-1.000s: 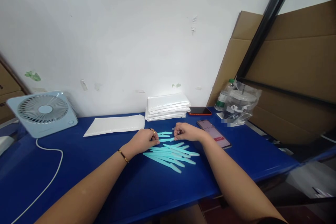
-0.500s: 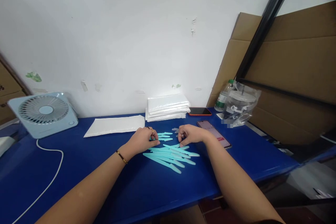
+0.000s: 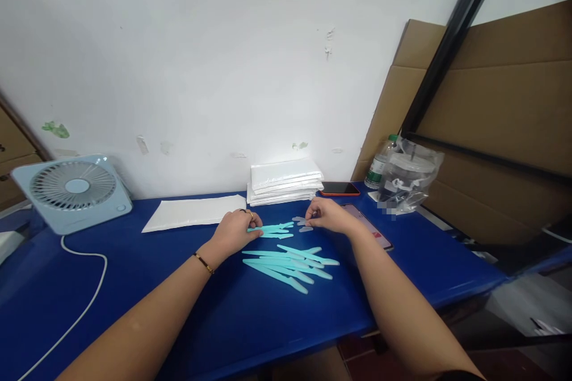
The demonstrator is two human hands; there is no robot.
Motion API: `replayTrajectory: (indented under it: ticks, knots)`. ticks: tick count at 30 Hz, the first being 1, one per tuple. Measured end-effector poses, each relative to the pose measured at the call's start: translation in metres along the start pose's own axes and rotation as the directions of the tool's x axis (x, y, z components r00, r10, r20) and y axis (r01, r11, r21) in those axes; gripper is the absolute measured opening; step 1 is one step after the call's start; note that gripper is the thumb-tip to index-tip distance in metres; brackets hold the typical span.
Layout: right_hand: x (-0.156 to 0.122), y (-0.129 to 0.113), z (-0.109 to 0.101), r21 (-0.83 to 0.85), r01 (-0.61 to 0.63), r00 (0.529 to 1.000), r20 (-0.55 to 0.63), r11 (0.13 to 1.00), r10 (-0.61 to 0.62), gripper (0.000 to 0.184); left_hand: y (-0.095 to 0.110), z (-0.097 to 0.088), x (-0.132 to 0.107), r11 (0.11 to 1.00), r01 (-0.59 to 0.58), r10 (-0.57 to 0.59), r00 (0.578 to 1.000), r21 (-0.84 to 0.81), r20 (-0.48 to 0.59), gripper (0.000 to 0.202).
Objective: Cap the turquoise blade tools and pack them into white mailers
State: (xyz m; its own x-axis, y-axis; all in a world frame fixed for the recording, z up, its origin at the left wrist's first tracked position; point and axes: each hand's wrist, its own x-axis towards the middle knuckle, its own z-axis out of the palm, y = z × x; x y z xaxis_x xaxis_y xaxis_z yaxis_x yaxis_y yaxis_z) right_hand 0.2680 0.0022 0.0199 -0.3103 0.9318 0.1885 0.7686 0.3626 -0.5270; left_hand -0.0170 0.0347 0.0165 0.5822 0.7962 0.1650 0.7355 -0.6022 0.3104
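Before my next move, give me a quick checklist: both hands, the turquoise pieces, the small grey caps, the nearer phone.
1. Left hand on the separate turquoise pieces: ok, fingertips touch their end.
2. Right hand at the grey caps: ok, fingers beside them. Whether it holds one: cannot tell.
3. Turquoise pile untouched: ok, it lies nearer the table edge, apart from both hands.
4. Nearer phone free of the right arm: not ok, the wrist passes over it.
5. Fan cord away from the pieces: ok, far left.
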Motion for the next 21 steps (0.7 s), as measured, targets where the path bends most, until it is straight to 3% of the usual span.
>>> replayTrajectory:
  ticks: [3, 7, 12, 16, 21]
  knots:
    - [-0.001, -0.001, -0.001, 0.012, -0.005, 1.000, -0.021, 1.000, 0.005, 0.012, 0.013, 0.003, -0.003, 0.993, -0.106, 0.106, 0.994, -0.043, 0.006, 0.024]
    - [-0.001, -0.004, -0.002, 0.029, 0.004, 1.000, 0.007, 1.000, -0.004, 0.012, 0.033, 0.015, -0.006, 0.975, -0.206, 0.213, 0.973, -0.085, 0.092, 0.020]
    - [-0.007, -0.002, -0.013, 0.079, -0.060, 0.987, 0.157, 0.995, 0.047, 0.029, 0.030, 0.020, -0.003, 0.980, -0.106, 0.124, 0.987, -0.167, 0.099, 0.020]
    - [-0.011, -0.002, -0.019, 0.181, -0.117, 0.934, 0.355, 0.976, 0.046, 0.038, 0.013, 0.014, -0.002, 0.981, 0.009, -0.002, 0.999, -0.196, 0.039, 0.022]
    - [-0.008, 0.003, -0.015, 0.215, -0.125, 0.947, 0.318, 0.969, 0.051, 0.032, -0.002, 0.008, -0.003, 0.980, 0.072, -0.068, 0.997, -0.187, 0.029, 0.022]
